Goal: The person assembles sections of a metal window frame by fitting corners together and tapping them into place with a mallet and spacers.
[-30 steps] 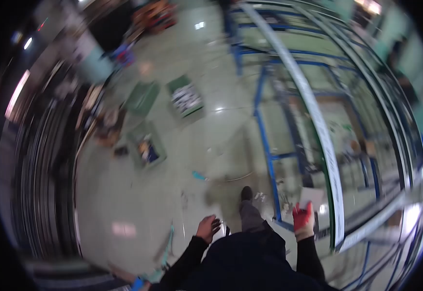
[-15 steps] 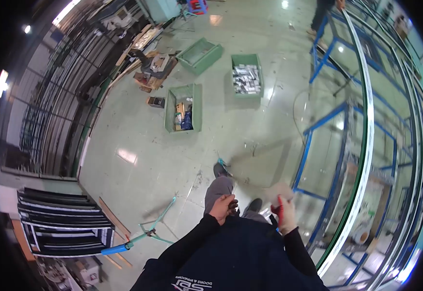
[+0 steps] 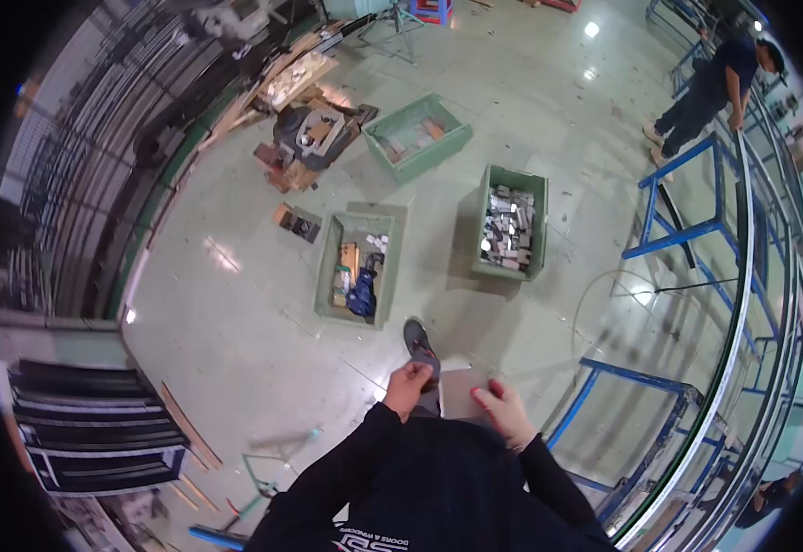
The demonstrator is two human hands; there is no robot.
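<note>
My right hand (image 3: pixel 504 411), in a glove with red fingertips, holds a pale grey flat sheet (image 3: pixel 461 391) low in front of my body. My left hand (image 3: pixel 408 386) is bare, its fingers curled at the sheet's upper left corner. I cannot tell whether it grips the sheet or something small and dark. My shoe (image 3: pixel 417 340) is on the green floor just beyond the hands. My dark sleeves and jacket fill the bottom of the view.
Three green crates stand ahead: one with tools and rags (image 3: pixel 357 267), one with metal parts (image 3: pixel 510 221), one farther off (image 3: pixel 417 136). Blue racks with glass (image 3: pixel 687 239) line the right. Another person (image 3: pixel 714 83) stands far right. Black profiles (image 3: pixel 98 432) are stacked at the left.
My view has swung left, away from the blue racks and toward the crates. Both hands have come together at the sheet in front of me. One foot has stepped forward.
</note>
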